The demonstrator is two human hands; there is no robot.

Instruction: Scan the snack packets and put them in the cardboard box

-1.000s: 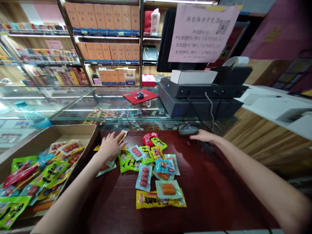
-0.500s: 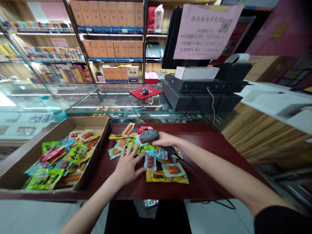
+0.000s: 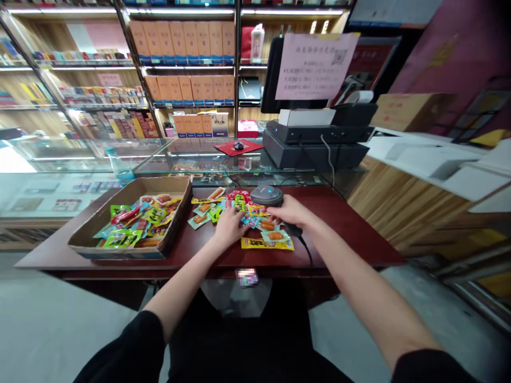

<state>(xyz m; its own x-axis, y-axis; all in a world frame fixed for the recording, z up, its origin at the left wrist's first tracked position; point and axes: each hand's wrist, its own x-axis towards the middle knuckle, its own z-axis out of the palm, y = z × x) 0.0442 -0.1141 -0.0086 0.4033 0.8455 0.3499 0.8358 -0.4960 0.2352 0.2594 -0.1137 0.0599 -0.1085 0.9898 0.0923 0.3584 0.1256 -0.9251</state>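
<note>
My right hand [image 3: 293, 211] is wrapped round the handle of a dark grey barcode scanner [image 3: 266, 195], whose head is over the right part of a pile of small snack packets. My left hand [image 3: 230, 227] rests on the pile's middle, fingers bent over a green packet [image 3: 215, 213]; whether its fingertips grip anything is hidden. Nearest the front edge of the dark red table lies a yellow packet [image 3: 255, 243], partly under a clear packet with orange sausages [image 3: 275, 235]. Red packets [image 3: 238, 196] lie behind my left hand.
A cardboard box [image 3: 163, 250] of mixed packets stands on the table's left. Behind are a glass counter with a mouse [image 3: 238, 145], a bottle [image 3: 120, 167], and a monitor with a paper sign [image 3: 315, 66]. The scanner's cable [image 3: 307, 250] trails toward the front edge.
The view has shifted back and shows more of the table and floor. The scanner in my right hand has moved right relative to the pile. My left hand's spread fingers have bent onto the packets.
</note>
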